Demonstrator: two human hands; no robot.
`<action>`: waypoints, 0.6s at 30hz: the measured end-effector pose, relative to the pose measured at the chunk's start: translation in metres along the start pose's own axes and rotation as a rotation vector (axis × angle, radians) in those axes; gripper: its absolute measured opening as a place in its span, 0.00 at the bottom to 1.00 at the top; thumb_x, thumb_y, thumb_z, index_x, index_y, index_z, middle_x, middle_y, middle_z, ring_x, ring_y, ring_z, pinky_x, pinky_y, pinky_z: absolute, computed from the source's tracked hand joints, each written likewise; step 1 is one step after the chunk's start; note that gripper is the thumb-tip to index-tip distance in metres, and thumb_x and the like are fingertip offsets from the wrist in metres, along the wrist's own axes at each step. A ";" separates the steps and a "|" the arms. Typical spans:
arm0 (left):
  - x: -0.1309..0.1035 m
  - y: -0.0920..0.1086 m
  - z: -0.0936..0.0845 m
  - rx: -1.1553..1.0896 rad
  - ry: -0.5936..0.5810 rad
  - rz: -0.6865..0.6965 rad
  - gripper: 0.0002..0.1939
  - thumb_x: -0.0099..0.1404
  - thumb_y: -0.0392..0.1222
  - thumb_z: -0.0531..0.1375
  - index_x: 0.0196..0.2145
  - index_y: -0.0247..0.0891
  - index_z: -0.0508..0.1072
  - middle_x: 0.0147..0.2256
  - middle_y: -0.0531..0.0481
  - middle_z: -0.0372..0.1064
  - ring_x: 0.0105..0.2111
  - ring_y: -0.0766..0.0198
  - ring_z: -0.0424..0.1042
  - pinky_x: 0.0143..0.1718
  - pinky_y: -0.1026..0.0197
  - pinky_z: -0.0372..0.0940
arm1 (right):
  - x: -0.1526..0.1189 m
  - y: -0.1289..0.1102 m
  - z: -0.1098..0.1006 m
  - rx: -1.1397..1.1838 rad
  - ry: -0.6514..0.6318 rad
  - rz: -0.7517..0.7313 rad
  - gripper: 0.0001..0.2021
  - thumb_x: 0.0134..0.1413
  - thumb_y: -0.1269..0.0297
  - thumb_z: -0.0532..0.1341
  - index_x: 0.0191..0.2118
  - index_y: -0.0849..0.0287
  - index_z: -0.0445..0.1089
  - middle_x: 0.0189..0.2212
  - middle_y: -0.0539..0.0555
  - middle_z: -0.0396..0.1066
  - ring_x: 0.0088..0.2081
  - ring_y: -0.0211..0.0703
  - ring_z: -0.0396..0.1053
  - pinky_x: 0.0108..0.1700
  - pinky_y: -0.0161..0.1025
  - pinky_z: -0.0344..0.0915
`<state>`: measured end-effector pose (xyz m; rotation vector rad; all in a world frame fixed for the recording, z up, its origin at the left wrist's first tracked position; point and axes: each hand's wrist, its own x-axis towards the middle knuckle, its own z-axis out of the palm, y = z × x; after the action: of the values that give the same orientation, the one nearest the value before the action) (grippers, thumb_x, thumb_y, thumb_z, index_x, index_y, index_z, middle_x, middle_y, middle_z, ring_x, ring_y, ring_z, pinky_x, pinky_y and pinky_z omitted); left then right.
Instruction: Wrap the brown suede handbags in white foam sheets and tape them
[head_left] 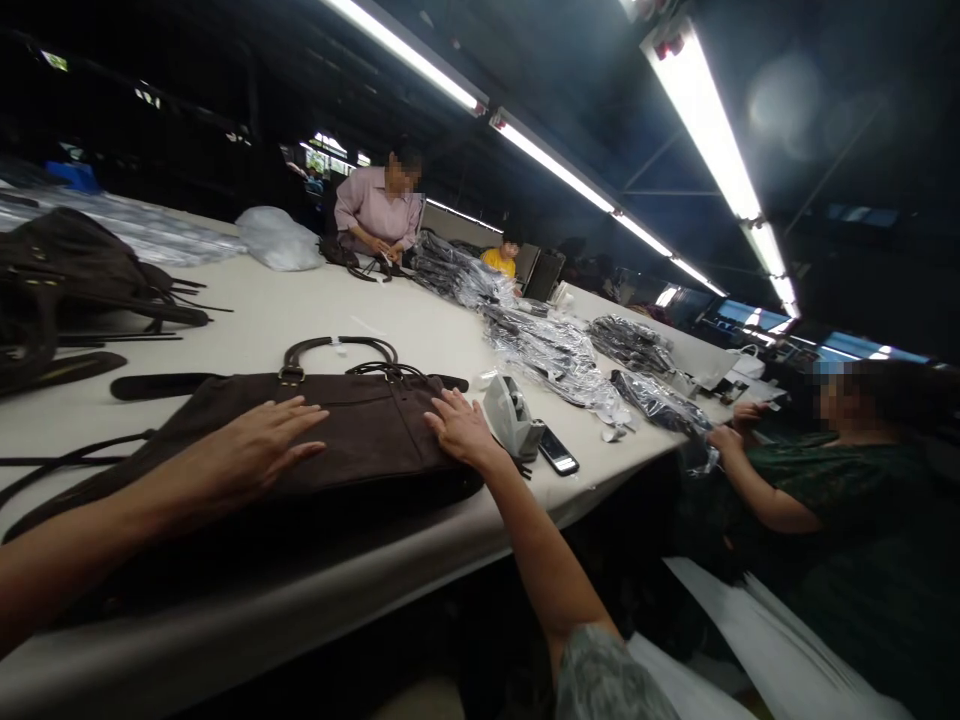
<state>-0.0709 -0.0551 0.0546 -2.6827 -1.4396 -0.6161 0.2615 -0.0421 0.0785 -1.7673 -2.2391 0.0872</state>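
Note:
A dark brown bag [360, 425] lies on the pale table [427, 325] in front of me, its looped handle [341, 345] toward the far side with a small white wrap on it. My left hand [259, 445] rests over the bag's left-middle part, palm down, fingers stretched out. On the bag's right end lies my right hand [461, 428], its fingers spread and nothing held. Just right of that hand stands a tape dispenser [511, 415], and a phone [559, 450] lies beside it.
More brown bags [67, 275] are heaped at the left. Plastic-wrapped items [544, 350] run along the table's right side. A person in a pink shirt [379, 210] works across the table, one in yellow [501, 260] sits farther back, and another [832, 470] handles a wrapped item at right.

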 end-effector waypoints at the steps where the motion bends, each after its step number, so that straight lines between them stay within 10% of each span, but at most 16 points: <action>1: 0.010 0.002 0.004 0.008 -0.045 0.014 0.42 0.68 0.68 0.38 0.61 0.32 0.66 0.62 0.41 0.64 0.66 0.49 0.57 0.66 0.43 0.53 | 0.003 -0.001 0.003 -0.001 -0.051 -0.022 0.26 0.71 0.50 0.47 0.65 0.57 0.61 0.70 0.58 0.50 0.72 0.51 0.41 0.70 0.59 0.40; 9: -0.037 -0.010 0.095 -0.021 -0.197 0.045 0.29 0.72 0.54 0.45 0.68 0.51 0.51 0.69 0.50 0.49 0.69 0.51 0.50 0.68 0.38 0.48 | -0.024 0.012 0.072 0.006 0.015 -0.016 0.27 0.70 0.47 0.46 0.69 0.48 0.55 0.70 0.52 0.51 0.71 0.51 0.46 0.70 0.58 0.43; 18: -0.046 -0.004 0.084 -0.007 -0.283 0.110 0.32 0.69 0.59 0.49 0.68 0.63 0.44 0.69 0.57 0.46 0.69 0.49 0.50 0.68 0.36 0.47 | -0.045 0.006 0.078 0.044 0.162 0.019 0.23 0.71 0.55 0.48 0.65 0.57 0.63 0.66 0.53 0.60 0.69 0.48 0.52 0.71 0.53 0.42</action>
<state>-0.0694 -0.0709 -0.0394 -2.9243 -1.3303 -0.2414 0.2564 -0.0735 -0.0058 -1.7086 -2.0914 -0.0032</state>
